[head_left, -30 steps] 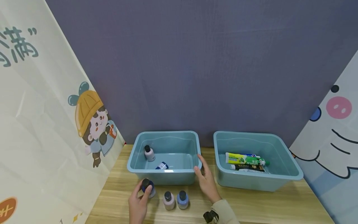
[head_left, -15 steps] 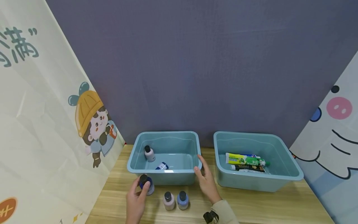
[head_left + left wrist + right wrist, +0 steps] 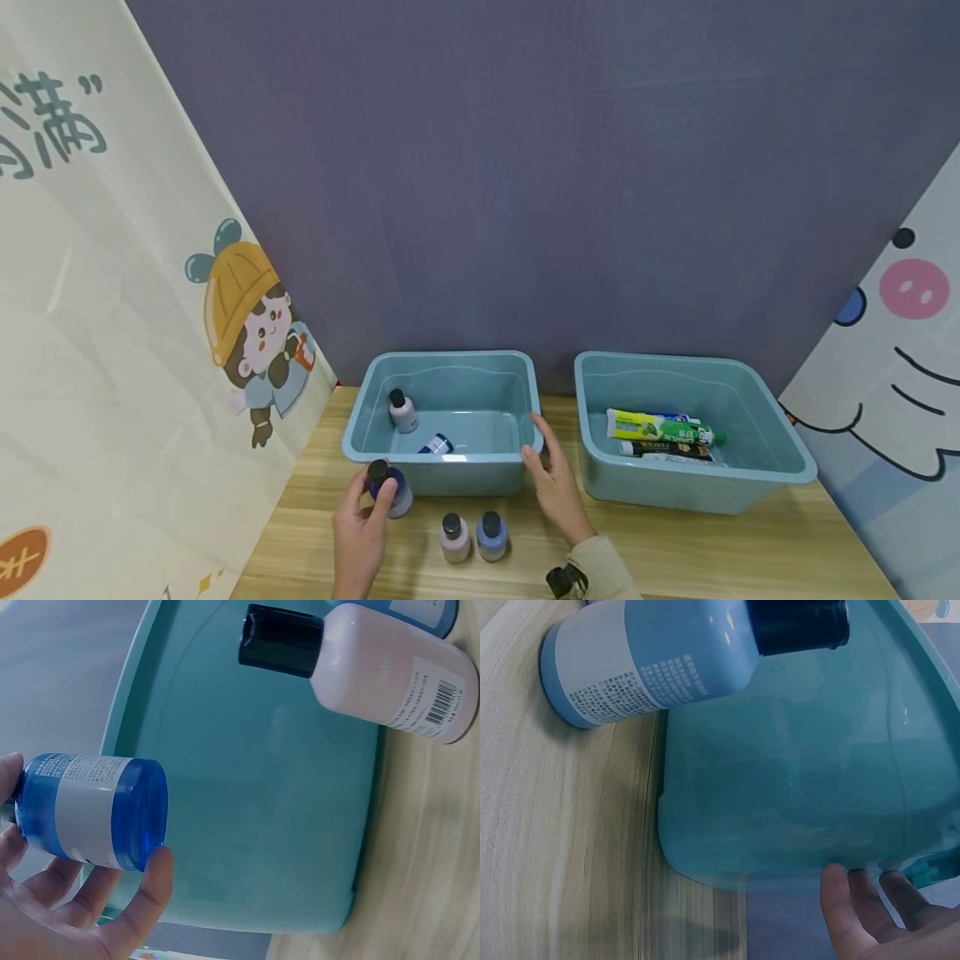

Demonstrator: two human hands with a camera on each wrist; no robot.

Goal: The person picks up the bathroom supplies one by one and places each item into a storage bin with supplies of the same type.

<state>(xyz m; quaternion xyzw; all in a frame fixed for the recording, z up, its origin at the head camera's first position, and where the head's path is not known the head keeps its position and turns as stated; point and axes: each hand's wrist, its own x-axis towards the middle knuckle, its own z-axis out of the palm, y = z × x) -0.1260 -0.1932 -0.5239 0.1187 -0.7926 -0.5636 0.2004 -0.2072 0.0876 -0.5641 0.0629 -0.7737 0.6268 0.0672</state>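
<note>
In the head view my left hand (image 3: 360, 533) holds a dark blue bottle (image 3: 397, 496) by its black cap and neck, in front of the left blue-green bin (image 3: 442, 477). The left wrist view shows this bottle's translucent base and pale label, fingers spread beneath it. My right hand (image 3: 558, 492) touches the right front corner of the same bin, fingertips along its rim and side. Inside that bin, a pale pink bottle (image 3: 404, 415) stands upright and a blue bottle with a white label (image 3: 437, 444) lies on its side.
Before the left bin stand a pink bottle (image 3: 455, 546) and a light blue bottle (image 3: 492, 543), both black-capped. A second bin (image 3: 697, 492) to the right holds several toothpaste tubes (image 3: 660, 427). A dark curtain (image 3: 525, 208) rises behind the wooden table (image 3: 300, 517).
My left hand has shifted left and slightly up with the dark blue bottle. The right hand stays at the bin's corner, and the standing bottles keep their places.
</note>
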